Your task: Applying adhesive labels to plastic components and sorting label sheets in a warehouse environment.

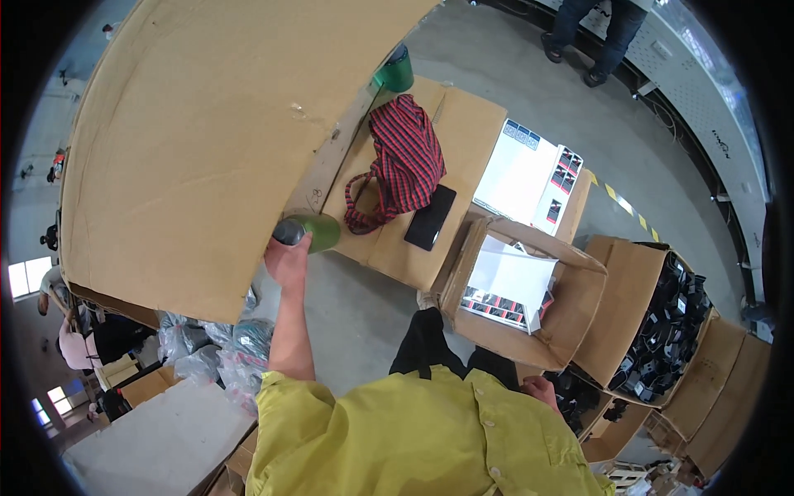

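Note:
My left hand is closed around the dark end of a green tumbler, which lies tilted at the lower edge of a big cardboard sheet or box side. Farther up along that cardboard, a second green tumbler with a dark top pokes out. Low at my right side hangs my right hand, its fingers curled and no object showing in it. It is nearest an open carton that holds white printed boxes.
A red-and-black checked cloth bag and a black phone lie on a closed carton. White printed sheets rest beside it. A carton of black parts stands right. Plastic-wrapped items lie left. A person stands beyond.

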A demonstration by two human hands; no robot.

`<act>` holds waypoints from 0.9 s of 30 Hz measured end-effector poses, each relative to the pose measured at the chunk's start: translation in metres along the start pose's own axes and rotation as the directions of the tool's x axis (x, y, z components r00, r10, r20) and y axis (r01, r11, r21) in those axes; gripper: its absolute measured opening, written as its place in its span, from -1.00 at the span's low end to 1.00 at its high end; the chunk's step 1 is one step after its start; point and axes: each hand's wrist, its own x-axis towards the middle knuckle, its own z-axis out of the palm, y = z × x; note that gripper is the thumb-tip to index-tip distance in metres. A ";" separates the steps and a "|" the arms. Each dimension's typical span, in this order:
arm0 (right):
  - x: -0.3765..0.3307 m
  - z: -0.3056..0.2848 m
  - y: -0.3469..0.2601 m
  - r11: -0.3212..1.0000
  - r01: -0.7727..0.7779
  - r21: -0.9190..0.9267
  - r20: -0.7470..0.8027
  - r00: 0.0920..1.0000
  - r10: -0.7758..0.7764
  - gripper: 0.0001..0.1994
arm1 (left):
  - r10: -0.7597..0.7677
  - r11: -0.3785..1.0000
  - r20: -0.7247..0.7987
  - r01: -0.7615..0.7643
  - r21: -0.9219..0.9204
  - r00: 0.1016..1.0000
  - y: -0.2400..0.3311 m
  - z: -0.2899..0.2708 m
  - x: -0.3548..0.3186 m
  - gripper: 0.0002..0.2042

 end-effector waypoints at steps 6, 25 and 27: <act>0.009 -0.017 0.004 0.963 0.067 -0.263 0.039 0.998 -0.059 -0.81 | 0.074 0.990 0.059 -0.081 0.119 0.995 0.003 0.010 0.009 -0.12; 0.259 0.011 -0.130 0.212 0.397 -0.893 0.072 0.591 -0.804 -0.69 | 0.422 0.901 -0.043 -0.414 0.127 0.905 0.037 -0.030 -0.026 -0.36; 0.251 0.010 -0.135 0.209 0.348 -0.914 0.146 0.763 -0.630 -0.77 | 0.504 0.863 -0.039 -0.505 -0.023 0.863 0.048 -0.038 -0.044 -0.40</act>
